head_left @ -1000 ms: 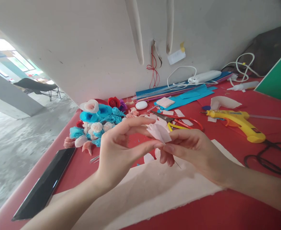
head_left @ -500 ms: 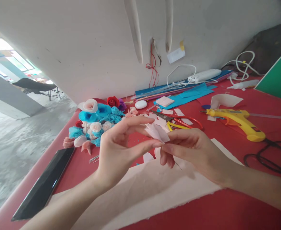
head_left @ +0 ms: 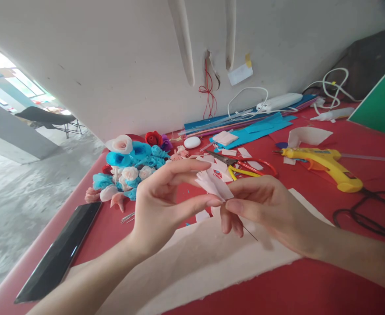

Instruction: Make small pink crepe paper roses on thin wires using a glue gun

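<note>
Both hands meet above the red table [head_left: 310, 288] around a small pale pink paper flower [head_left: 213, 183]. My left hand [head_left: 161, 205] pinches its petals between thumb and forefinger. My right hand [head_left: 267, 205] grips its base, and a thin wire stem [head_left: 249, 234] sticks out below the fingers. A large sheet of pale pink paper [head_left: 212, 258] lies under the hands.
A heap of blue, white, pink and red paper roses [head_left: 133, 164] lies at the left. Red-handled scissors [head_left: 245, 166], a yellow glue gun [head_left: 326, 162], black scissors [head_left: 366, 214], a phone [head_left: 61, 253], blue paper sheets [head_left: 254, 129] and white cables [head_left: 277, 103] lie around.
Both hands have stayed in place with the flower. The wire stem below my right hand has shifted slightly lower and to the right.
</note>
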### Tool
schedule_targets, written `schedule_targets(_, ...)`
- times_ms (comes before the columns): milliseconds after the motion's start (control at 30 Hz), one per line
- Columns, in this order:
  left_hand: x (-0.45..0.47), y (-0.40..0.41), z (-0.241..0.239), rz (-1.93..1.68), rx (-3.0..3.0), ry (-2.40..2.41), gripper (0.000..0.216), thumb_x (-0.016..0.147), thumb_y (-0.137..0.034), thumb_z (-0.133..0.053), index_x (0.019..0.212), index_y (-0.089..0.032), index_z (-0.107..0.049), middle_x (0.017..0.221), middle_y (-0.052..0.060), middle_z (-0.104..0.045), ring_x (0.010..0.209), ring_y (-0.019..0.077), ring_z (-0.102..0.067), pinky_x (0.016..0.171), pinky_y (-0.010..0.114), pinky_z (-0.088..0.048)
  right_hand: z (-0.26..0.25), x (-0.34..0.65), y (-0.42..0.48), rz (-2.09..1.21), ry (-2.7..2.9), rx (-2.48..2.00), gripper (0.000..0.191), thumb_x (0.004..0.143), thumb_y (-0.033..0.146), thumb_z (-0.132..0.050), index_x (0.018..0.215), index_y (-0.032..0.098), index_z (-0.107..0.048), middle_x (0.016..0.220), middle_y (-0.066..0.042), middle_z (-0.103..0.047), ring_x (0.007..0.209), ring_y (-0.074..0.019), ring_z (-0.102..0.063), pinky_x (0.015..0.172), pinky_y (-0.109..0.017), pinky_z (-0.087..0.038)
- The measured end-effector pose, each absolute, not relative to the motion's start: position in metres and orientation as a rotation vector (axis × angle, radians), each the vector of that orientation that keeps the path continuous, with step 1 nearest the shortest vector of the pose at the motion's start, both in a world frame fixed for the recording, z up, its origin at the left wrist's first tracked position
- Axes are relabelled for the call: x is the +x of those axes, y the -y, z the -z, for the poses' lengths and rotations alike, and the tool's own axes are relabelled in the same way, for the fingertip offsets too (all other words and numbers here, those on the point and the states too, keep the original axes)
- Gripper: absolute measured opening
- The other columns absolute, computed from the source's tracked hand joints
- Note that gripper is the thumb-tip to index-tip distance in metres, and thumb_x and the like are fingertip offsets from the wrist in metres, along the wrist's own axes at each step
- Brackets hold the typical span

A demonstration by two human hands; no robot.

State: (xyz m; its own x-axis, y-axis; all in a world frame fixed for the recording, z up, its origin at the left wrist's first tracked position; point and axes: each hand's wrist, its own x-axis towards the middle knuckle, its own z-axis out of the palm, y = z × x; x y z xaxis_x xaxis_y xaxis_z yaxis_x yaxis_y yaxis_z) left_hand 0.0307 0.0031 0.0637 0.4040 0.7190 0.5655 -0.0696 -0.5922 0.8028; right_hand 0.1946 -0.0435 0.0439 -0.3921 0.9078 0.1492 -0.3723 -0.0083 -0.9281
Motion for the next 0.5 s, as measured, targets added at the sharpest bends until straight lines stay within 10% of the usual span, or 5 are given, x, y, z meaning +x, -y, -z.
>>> schedule_targets(500,0.0309,-0.0041,-0.064,-1.254,1.917,-0.469,0.034,0.06,-0.02,-0.077,0.091,-0.028,-0.066,0.081,-0.006,-0.07,0.072,0.0125,-0.066,0.073,0.023,-0.055,-0.0423,0.1944,0.0426,-1.635,1.21,-0.642,0.011,0.082,0.02,-0.057,0.076,0.017,-0.066,0.063,0.001,-0.061,0.054,-0.0039,-0.051,0.051,-0.014,-0.043)
